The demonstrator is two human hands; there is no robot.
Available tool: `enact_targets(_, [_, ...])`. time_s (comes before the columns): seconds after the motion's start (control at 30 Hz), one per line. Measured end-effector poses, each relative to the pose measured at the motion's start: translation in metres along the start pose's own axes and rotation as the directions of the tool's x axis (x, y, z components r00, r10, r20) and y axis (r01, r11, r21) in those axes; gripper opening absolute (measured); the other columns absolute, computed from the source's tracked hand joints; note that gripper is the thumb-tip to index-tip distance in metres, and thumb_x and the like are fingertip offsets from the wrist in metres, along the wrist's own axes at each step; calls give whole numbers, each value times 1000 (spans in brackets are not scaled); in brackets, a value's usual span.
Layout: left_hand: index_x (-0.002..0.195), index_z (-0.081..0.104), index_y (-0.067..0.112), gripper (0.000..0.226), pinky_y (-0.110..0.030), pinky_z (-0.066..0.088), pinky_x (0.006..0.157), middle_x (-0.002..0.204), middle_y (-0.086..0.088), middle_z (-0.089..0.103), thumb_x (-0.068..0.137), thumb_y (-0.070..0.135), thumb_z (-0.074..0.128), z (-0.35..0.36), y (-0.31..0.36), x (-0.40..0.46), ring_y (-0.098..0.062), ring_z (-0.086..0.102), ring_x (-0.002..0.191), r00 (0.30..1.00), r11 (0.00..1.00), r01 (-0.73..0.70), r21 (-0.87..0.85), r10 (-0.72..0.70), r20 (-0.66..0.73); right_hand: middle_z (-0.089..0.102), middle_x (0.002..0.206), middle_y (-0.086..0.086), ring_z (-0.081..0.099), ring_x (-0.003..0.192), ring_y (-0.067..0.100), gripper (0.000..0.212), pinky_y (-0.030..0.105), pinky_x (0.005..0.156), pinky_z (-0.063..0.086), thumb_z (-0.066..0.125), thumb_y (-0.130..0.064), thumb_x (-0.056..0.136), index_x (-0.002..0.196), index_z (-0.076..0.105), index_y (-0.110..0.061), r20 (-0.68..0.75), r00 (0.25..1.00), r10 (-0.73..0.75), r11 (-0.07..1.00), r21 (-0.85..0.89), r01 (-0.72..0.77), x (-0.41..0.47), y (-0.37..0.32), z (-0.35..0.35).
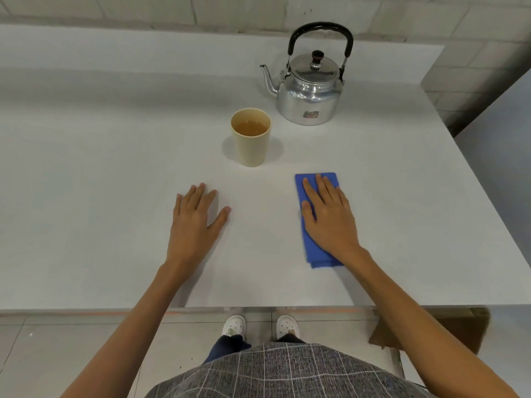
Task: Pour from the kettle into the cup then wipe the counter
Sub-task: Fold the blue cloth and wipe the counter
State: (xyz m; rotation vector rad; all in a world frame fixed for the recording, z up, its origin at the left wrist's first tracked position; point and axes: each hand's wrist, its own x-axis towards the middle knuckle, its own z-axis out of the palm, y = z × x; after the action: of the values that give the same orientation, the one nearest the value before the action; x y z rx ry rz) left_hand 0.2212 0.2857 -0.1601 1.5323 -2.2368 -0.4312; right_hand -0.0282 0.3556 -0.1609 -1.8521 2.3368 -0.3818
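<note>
The shiny aluminium kettle with its black arched handle and dark lid knob stands upright near the back of the pale grey counter, its thin curved spout pointing left. Just in front of it and a little to the left, apart from it, stands the cream-coloured tumbler cup, upright and holding amber liquid that fills it only partway. Nearer the front edge and to the right of the cup lies the folded blue cloth, a long rectangle lying flat on the counter with its short end toward the cup. The right hand lies palm down on top of this cloth, fingers stretched out and slightly spread, covering most of its middle so that the cloth shows beyond the fingertips, along the thumb side and at the wrist. The left hand rests flat on the bare counter well to the left of the cloth, fingers spread and thumb angled out, holding nothing. Both bare forearms reach in from the near edge. Below the counter edge are a grey checked garment, dark trousers, and two white perforated shoes on a tiled floor. A wall of pale blocks runs behind the counter.
</note>
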Motion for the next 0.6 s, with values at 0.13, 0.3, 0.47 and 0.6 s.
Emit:
enact_targets(0.13, [130, 52, 7, 47, -40, 12, 119, 147, -16, 41, 92, 35, 52, -2, 2, -2, -27, 29, 141, 1000, 999, 0, -47, 0, -15, 15, 159, 9, 10, 148, 22, 52, 37, 120, 6, 29, -33, 100, 149, 19, -19, 12, 999, -35, 999, -10, 35, 31, -28, 8])
enact_targets(0.3, [131, 51, 8, 48, -39, 12, 119, 147, -15, 41, 92, 36, 52, -5, 1, -3, -27, 30, 141, 1000, 998, 12, -68, -13, -1, 15, 159, 6, 9, 148, 18, 51, 33, 120, 2, 27, -35, 101, 149, 18, -21, 36, 981, -188, 982, 2, 188, 0, -55, 16])
enact_targets(0.47, [128, 54, 7, 46, -37, 12, 118, 146, -15, 43, 91, 34, 54, -6, 2, -4, -27, 32, 140, 1000, 996, 10, -86, -11, -9, 15, 159, 0, 3, 146, 7, 50, 27, 120, -2, 17, -39, 101, 149, 20, -25, 60, 976, -210, 977, 56, 207, -55, -27, 4])
enact_targets(0.6, [125, 57, 6, 43, -39, 16, 118, 143, -16, 46, 91, 32, 57, -7, 3, -5, -28, 34, 138, 1000, 995, 19, -100, -21, -13, 23, 156, 3, 10, 144, 9, 48, 29, 119, 6, 33, -30, 100, 147, 29, -21, 3, 993, -114, 992, 58, 114, -67, 17, -13])
